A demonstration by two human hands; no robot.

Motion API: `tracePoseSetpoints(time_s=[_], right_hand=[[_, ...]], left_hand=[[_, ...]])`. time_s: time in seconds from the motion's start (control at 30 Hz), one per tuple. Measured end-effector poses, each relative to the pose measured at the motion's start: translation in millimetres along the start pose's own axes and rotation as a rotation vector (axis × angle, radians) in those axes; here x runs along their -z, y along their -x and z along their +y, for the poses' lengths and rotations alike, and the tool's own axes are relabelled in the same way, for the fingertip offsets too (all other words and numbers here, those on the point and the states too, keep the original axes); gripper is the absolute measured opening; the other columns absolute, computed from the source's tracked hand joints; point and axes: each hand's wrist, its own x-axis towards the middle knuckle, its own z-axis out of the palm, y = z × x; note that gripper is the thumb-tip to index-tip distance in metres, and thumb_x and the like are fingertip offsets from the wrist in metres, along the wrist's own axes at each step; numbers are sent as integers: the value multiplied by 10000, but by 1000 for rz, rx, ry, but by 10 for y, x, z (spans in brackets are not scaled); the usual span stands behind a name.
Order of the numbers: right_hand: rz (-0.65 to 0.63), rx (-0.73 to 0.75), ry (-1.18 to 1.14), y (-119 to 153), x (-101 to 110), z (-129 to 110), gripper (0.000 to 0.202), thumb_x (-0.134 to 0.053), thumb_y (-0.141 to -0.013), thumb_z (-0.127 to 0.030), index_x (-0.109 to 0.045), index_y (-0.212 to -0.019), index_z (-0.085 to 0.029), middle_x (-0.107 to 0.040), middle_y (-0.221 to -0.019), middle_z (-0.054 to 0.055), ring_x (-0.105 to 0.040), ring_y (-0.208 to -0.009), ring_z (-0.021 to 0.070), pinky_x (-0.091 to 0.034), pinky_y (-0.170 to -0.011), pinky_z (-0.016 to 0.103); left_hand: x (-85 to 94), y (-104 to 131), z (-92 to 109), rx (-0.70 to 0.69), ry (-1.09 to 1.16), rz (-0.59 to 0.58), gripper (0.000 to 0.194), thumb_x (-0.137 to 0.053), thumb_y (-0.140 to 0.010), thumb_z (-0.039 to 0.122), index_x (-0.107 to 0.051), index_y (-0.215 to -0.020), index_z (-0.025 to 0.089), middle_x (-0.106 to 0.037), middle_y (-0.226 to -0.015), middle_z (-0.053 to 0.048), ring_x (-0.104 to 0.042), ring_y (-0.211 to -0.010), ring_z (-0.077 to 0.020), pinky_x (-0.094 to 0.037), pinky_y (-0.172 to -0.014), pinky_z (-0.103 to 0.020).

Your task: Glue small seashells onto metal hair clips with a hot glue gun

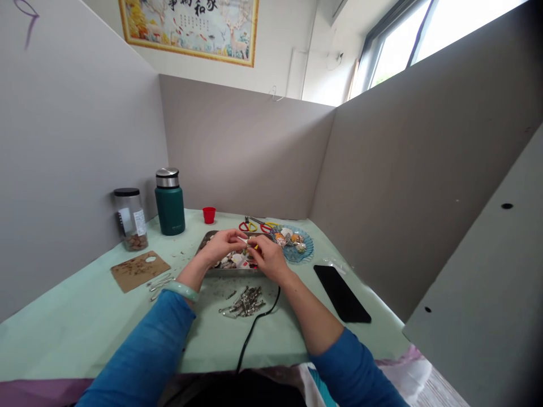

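The table (85, 322), covered in pale green, carries everything noted here. At far left stand a green flask (169, 203) and a clear jar (130, 219). A metal tray (207, 240) of small shells sits at centre, with a blue glass dish (306, 249) touching its right side. A black phone (341, 294) lies near right; a brown card (139, 270) lies near left. A heap of metal clips (245, 302) lies just near of the tray. The left hand (220, 246) and right hand (269, 257) meet above the tray, both grips closed on a small pale piece (245, 241), possibly a shell; the view is too small to confirm. A red cup (208, 215) stands far of the tray.
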Motion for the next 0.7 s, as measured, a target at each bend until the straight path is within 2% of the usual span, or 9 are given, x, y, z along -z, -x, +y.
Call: tracePoseSetpoints(time_s=[0.27,0.37,0.43,0.53,0.6,0.7], right_hand=[[16,-47,-21,12,-12,22,124,-519,-863,-248,-564,-968,-200,-622,-909,48,-569,-737,146,-430,-661,244],[36,-42,-17,11,-21,27,106,-519,-854,-228,-559,-949,-202,-613,-896,43,-561,-729,144,-426,-661,244],[58,-42,-17,10,-27,30,92,-519,-849,-216,-553,-934,-202,-609,-890,41,-559,-730,145,-425,-661,244],[64,-49,-15,15,-29,30,88,-524,-847,-225,-547,-929,-202,-609,-884,40,-555,-704,141,-424,-650,245],[53,-48,-11,18,-23,25,105,-526,-852,-248,-551,-941,-199,-612,-888,44,-559,-707,143,-428,-657,247],[47,-27,-11,17,-10,11,147,-507,-871,-272,-560,-983,-194,-619,-925,58,-578,-780,155,-437,-706,254]], left_hand=[[-26,-5,12,-30,47,49,340,-743,-628,341,-637,-886,145,-693,-764,-45,-631,-708,-162,-472,-683,-278],[26,-44,-40,-33,-38,115,313,-715,-638,343,-652,-873,146,-698,-767,-47,-627,-697,-162,-475,-683,-279],[78,-78,-92,-1,-210,214,259,-682,-649,325,-669,-838,148,-694,-726,-41,-616,-661,-163,-468,-645,-268],[138,-109,-163,63,-624,331,179,-637,-667,278,-709,-798,181,-709,-749,-42,-619,-702,-180,-454,-662,-260],[146,-102,-183,103,-867,337,159,-616,-676,246,-729,-781,206,-721,-804,-56,-625,-775,-199,-442,-706,-258],[118,-69,-178,170,-1067,241,164,-607,-674,228,-746,-760,226,-724,-849,-85,-626,-847,-235,-432,-749,-273]])
